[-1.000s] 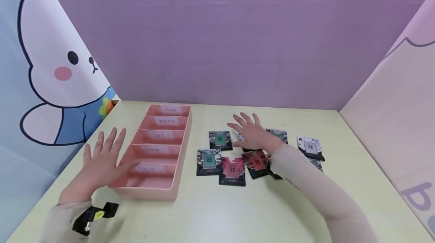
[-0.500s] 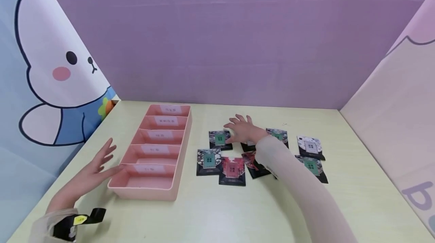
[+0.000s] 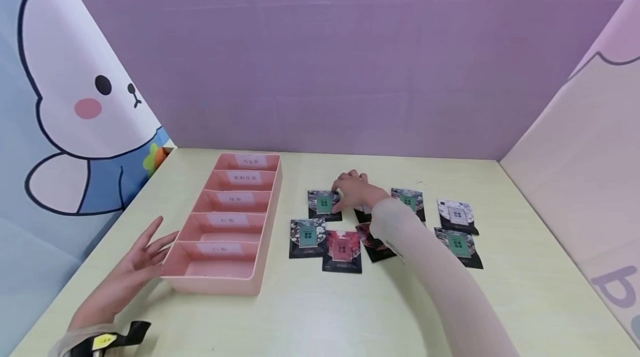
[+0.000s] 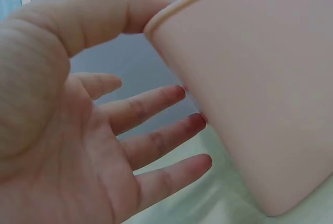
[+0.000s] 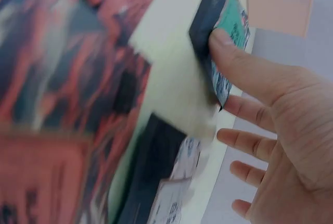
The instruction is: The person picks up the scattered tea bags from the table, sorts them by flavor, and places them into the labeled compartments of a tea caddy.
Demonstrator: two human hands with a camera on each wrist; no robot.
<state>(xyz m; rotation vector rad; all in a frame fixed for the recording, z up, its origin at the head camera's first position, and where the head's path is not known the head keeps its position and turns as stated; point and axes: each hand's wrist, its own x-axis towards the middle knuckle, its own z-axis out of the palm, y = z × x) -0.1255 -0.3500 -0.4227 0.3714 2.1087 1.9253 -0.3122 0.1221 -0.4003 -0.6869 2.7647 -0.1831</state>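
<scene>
Right fingers (image 5: pixel 248 141) parted on green packet (image 3: pixel 320 204) (left fingers (image 4: pixel 164 141) splayed against tray-edge (image 3: pixel 212 278)) — room between

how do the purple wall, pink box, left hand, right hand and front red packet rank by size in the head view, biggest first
1. Purple wall
2. Pink box
3. Left hand
4. Right hand and front red packet: too alike to rank

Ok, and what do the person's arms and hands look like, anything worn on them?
The left sleeve and right sleeve are both pale, reaching the wrist. On the left one sits a black band with a yellow tag. The left hand and right hand wear no gloves; no rings show on their fingers.
</scene>
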